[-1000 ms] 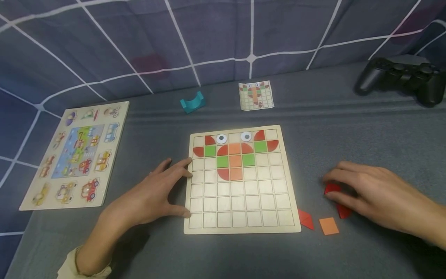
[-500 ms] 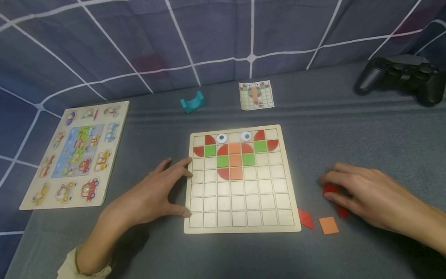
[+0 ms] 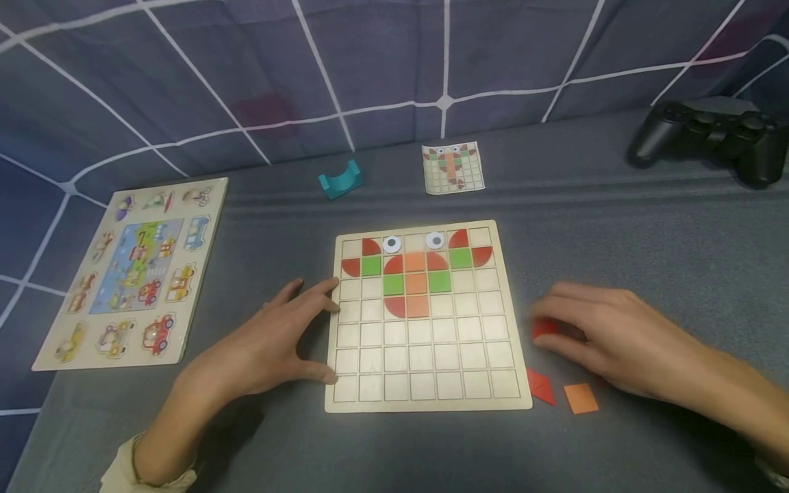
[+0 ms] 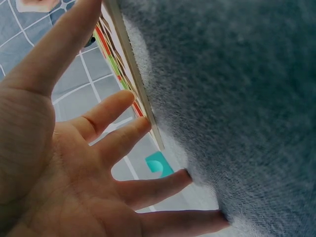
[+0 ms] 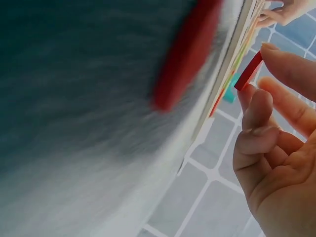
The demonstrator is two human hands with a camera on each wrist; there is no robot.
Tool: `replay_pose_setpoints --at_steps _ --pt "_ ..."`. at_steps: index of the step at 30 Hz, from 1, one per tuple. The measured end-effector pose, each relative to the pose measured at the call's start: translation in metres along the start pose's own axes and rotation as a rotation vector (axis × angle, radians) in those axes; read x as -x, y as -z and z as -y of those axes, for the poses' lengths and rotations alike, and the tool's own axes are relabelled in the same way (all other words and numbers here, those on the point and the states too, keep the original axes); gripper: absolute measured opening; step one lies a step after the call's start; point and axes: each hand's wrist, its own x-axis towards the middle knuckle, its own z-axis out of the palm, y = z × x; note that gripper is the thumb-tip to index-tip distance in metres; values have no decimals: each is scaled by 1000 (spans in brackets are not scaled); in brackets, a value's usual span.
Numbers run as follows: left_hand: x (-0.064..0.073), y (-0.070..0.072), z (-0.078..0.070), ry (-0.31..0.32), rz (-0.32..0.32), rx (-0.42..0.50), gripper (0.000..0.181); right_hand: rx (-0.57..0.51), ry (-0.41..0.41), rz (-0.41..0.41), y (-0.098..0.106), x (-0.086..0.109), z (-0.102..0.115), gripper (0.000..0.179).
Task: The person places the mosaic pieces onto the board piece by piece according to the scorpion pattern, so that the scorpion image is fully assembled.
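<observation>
A wooden grid board (image 3: 472, 357) lies in the middle of the head view. Red, green and orange pieces and two eye discs (image 3: 392, 244) fill part of its upper rows. My left hand (image 3: 259, 349) rests at the board's left edge, its thumb and fingers spread and extended. My right hand (image 3: 622, 335) pinches a small red tile (image 3: 544, 326) between thumb and fingertips, just right of the board. In the right wrist view this red tile (image 5: 249, 72) appears edge-on, with a curved side. Another red piece (image 5: 185, 61) lies on the cloth there, mostly hidden by my hand in the head view.
Red triangular pieces (image 3: 540, 387) and an orange square (image 3: 581, 398) lie by the board's lower right corner. Behind the board are a pattern card (image 3: 453, 168) and a teal curved block (image 3: 342, 181). A vehicle puzzle (image 3: 132, 274) sits left, a black game controller (image 3: 709, 140) far right.
My right hand has picked up a red tile from the cloth and carried it left toward the board. My left hand has stayed at the board's edge.
</observation>
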Motion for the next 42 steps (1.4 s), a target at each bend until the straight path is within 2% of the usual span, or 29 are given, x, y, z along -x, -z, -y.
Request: replay_pose_setpoints --at_steps 4,10,16,23,32,42 --pt "1 0 0 -9 0 -1 81 -47 3 63 0 -17 9 27" --pt "2 1 0 -10 -4 -2 81 -87 25 110 -2 -47 20 29" --pt "0 0 -2 -1 -7 -9 82 -80 45 159 -10 -72 32 29" --pt "1 0 -1 -16 -14 -10 81 -40 89 163 -21 -94 43 20" --pt "1 -1 -1 -20 -23 -6 80 -9 91 124 -30 -102 48 19" --pt "1 -1 -1 -15 -26 -7 81 -9 74 144 -32 -102 48 24"
